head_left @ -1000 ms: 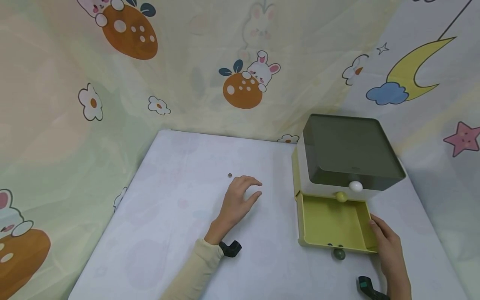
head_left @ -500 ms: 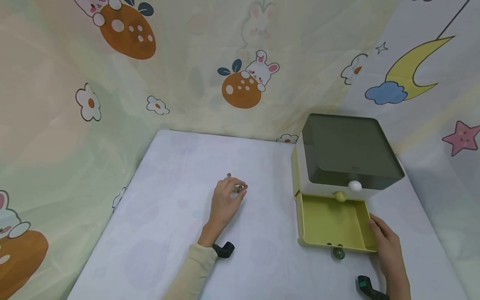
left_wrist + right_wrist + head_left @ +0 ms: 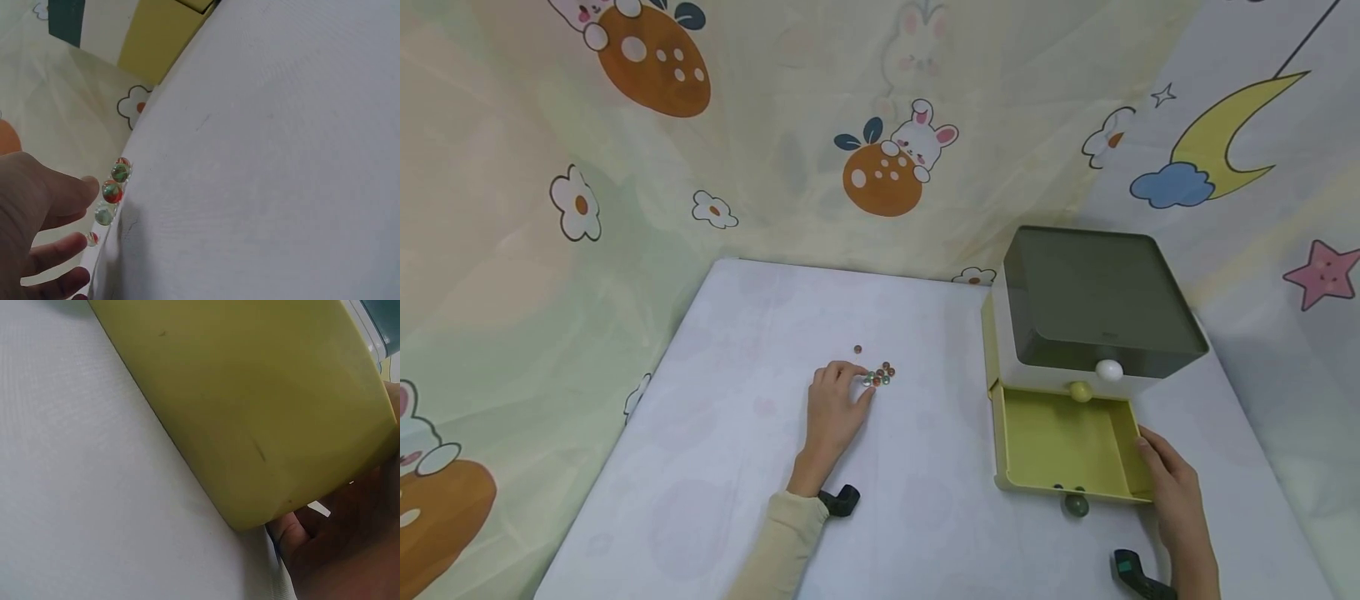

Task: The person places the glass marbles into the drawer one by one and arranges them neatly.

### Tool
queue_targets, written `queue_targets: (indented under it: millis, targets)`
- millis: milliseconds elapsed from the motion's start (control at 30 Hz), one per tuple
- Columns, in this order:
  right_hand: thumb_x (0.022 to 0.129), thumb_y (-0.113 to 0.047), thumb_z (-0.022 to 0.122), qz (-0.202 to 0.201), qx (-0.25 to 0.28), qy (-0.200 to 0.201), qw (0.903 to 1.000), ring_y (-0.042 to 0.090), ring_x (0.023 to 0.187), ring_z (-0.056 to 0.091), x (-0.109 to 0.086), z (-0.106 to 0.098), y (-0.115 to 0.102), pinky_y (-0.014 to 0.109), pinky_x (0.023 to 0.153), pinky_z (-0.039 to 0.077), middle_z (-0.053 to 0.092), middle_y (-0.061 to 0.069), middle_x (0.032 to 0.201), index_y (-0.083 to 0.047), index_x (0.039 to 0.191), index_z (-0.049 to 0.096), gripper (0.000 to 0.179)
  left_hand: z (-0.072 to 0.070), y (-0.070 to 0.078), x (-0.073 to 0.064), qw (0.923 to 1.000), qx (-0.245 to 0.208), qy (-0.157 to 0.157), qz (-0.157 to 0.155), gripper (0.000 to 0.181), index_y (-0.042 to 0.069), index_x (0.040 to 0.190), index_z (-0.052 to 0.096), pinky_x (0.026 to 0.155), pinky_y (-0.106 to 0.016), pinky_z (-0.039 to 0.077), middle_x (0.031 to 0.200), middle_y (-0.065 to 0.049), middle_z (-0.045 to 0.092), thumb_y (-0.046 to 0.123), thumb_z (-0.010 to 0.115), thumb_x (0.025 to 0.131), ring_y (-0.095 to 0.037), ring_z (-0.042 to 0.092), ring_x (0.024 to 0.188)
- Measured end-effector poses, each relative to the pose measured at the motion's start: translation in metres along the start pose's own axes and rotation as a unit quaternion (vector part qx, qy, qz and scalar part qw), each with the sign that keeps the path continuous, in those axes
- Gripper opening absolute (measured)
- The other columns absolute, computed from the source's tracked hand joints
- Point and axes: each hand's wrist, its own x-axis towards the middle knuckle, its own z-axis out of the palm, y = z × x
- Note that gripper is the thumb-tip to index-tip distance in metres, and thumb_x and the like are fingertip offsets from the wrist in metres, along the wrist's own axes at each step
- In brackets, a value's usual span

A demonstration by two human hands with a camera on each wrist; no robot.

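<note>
A cluster of several small glass marbles (image 3: 880,375), clear with red and green swirls, lies on the white table. My left hand (image 3: 835,408) is just left of it, thumb and index finger apart at the cluster's near edge. In the left wrist view, marbles (image 3: 112,191) sit just past the thumb and fingertips. A lone marble (image 3: 857,349) lies farther back. On the right, the yellow-green drawer (image 3: 1067,442) is pulled out, with a bare floor. My right hand (image 3: 1180,492) grips its right side wall near the front corner; the drawer's front (image 3: 250,412) fills the right wrist view.
The drawer belongs to a small storage box with a dark green top (image 3: 1097,300) and white middle tier, at the table's back right. Round knobs, white (image 3: 1109,371), yellow (image 3: 1081,392) and dark green (image 3: 1077,505), stick out in front. A printed cloth hangs behind.
My left hand has drawn back to the left, and the marble cluster, hidden by it a second ago, now shows beyond the fingertips. My right hand and the drawer have stayed still.
</note>
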Motion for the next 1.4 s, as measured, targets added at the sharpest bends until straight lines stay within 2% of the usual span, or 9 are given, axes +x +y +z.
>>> queue_targets:
  millis: [233,467,633,800,1000,1133,1400]
  targets:
    - [0.109,-0.06,0.033,0.002,0.001,0.001,1.0,0.034,0.164,0.008,0.001,0.0,0.001,0.058,0.13,0.016,0.011,0.005,0.177,-0.019,0.166,0.026,0.071,0.002,-0.003,-0.002,0.9996,0.015,-0.016,-0.016,0.026,0.012,0.112,0.075,0.09,-0.044,0.048,0.118,-0.008,0.067,0.019,0.085,0.088,-0.029,0.058,0.112]
    - [0.109,-0.06,0.033,0.004,0.007,-0.002,1.0,0.032,0.165,0.007,0.001,0.0,0.002,0.057,0.131,0.014,0.01,0.003,0.177,-0.021,0.167,0.026,0.07,0.005,-0.004,-0.001,0.9993,0.029,-0.013,-0.022,0.021,0.014,0.107,0.075,0.089,-0.042,0.047,0.114,-0.006,0.068,0.019,0.084,0.089,-0.028,0.058,0.111]
    - [0.109,-0.059,0.034,-0.008,0.008,0.0,0.9999,0.032,0.165,0.007,-0.002,0.001,0.002,0.057,0.131,0.013,0.011,0.005,0.177,-0.019,0.166,0.026,0.07,0.005,-0.005,-0.001,0.9994,0.031,-0.002,-0.014,0.017,0.015,0.102,0.076,0.086,-0.042,0.047,0.112,-0.006,0.069,0.017,0.085,0.087,-0.028,0.058,0.108]
    - [0.11,-0.058,0.033,-0.019,0.006,-0.002,0.9998,0.034,0.165,0.006,-0.004,0.001,0.003,0.058,0.131,0.012,0.011,0.008,0.177,-0.018,0.166,0.026,0.07,0.006,-0.004,0.0,0.9993,0.034,-0.004,-0.014,0.016,0.015,0.101,0.076,0.085,-0.041,0.045,0.113,-0.004,0.07,0.019,0.085,0.088,-0.027,0.059,0.108]
    - [0.109,-0.059,0.033,-0.014,0.003,-0.004,0.9999,0.035,0.164,0.01,-0.003,0.001,0.002,0.059,0.13,0.016,0.012,0.008,0.177,-0.019,0.166,0.026,0.07,0.005,-0.004,0.0,0.9993,0.037,0.003,-0.005,0.015,0.016,0.1,0.075,0.089,-0.044,0.045,0.112,-0.003,0.07,0.02,0.084,0.089,-0.028,0.06,0.109]
    - [0.109,-0.059,0.033,-0.008,0.002,-0.006,0.9999,0.034,0.164,0.008,-0.003,0.0,0.001,0.059,0.13,0.015,0.011,0.008,0.177,-0.018,0.167,0.026,0.071,0.002,-0.001,0.001,0.9993,0.035,0.011,0.01,0.017,0.017,0.1,0.074,0.09,-0.045,0.045,0.113,-0.002,0.07,0.02,0.085,0.088,-0.027,0.061,0.109]
    - [0.108,-0.061,0.032,0.009,0.005,-0.008,0.9999,0.032,0.165,0.007,-0.001,-0.001,-0.002,0.057,0.131,0.014,0.009,0.005,0.177,-0.02,0.167,0.024,0.072,-0.002,0.012,0.005,0.9997,0.017,0.005,0.016,0.015,0.017,0.1,0.075,0.092,-0.044,0.045,0.115,-0.001,0.07,0.021,0.084,0.089,-0.026,0.061,0.11]
